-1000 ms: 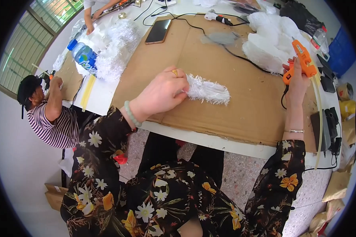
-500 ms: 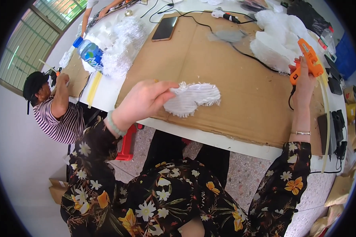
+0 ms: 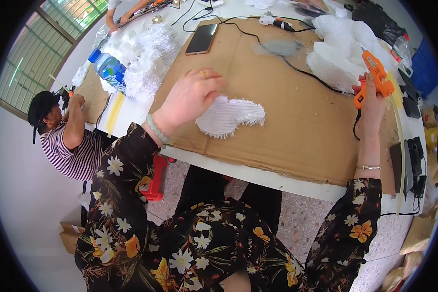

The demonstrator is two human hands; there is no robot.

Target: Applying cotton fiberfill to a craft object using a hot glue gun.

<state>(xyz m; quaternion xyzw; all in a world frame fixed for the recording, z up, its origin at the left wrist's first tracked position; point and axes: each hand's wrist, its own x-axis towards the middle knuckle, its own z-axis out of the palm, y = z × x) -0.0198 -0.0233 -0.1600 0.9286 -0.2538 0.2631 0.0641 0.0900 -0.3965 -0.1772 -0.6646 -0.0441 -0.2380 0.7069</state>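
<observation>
Fringe [image 3: 228, 117]: white, ribbed, frayed edge, flat on cardboard [image 3: 277, 97]
Left hand [image 3: 190, 97]: pressing fringe, shifted right
Right hand [image 3: 372, 104]: gripping glue gun [image 3: 374, 78], unchanged

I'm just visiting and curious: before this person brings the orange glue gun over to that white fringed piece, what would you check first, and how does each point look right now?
1. White fringed piece lies flat on the cardboard sheet: ok.
2. Left hand rests on the piece's left end, steadying it: ok.
3. Right hand grips the orange glue gun, raised off the sheet: ok.
4. Gun's black cord runs across the cardboard behind the piece, not over it: ok.
5. Phone sits at the far edge of the cardboard, away from the piece: ok.
6. Whether the gun is hot or loaded with glue: cannot tell.
</observation>
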